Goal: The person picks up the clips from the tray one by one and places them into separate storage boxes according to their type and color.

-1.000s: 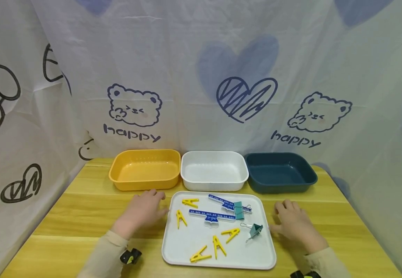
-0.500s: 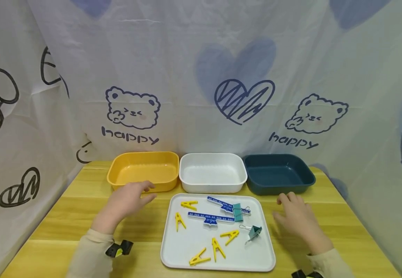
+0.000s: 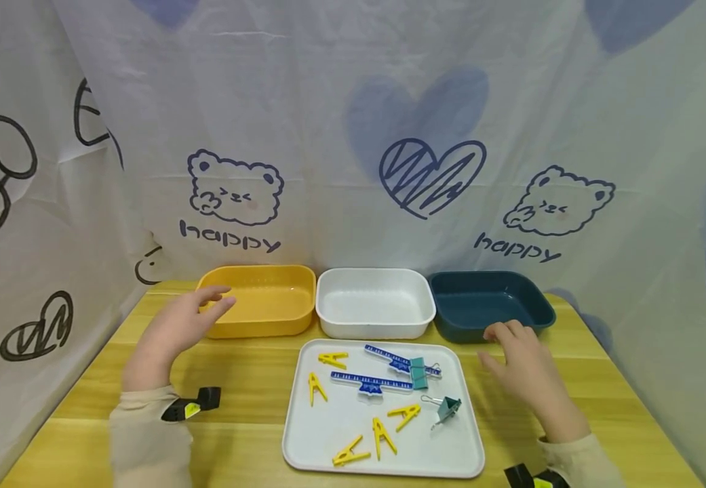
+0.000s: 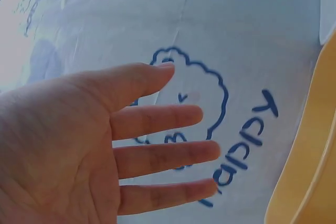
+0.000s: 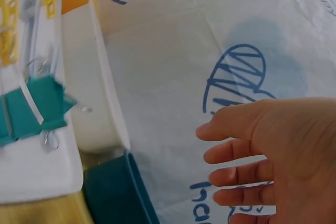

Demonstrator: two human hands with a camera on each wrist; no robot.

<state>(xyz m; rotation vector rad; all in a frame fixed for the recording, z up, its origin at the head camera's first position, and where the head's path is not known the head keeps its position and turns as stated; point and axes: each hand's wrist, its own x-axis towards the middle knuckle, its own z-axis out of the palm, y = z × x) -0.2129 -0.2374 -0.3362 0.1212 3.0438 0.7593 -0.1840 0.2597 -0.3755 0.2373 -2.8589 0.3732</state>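
Note:
My left hand (image 3: 175, 329) hovers at the left end of the yellow bin (image 3: 261, 327), overlapping its rim in the head view. Its fingers are extended and the palm bare in the left wrist view. My right hand (image 3: 526, 369), fingers loosely bent and holding nothing, is in front of the dark teal bin (image 3: 487, 333), right of the white tray (image 3: 414, 454). On the tray lie several yellow clothespins (image 3: 408, 411), two blue ruler-shaped clips (image 3: 371, 383) and two green binder clips (image 3: 418, 373). One binder clip overlaps the upper blue clip; the other lies tipped near the tray's right side.
A white bin (image 3: 377, 328) stands between the yellow and teal bins, in a row behind the tray. The wooden table (image 3: 249, 434) ends at a printed white curtain (image 3: 334, 203) at the back and sides.
My left hand has moved left and away from the tray's left edge, up to the yellow bin. My right hand has shifted slightly forward toward the teal bin. The clips have stayed put.

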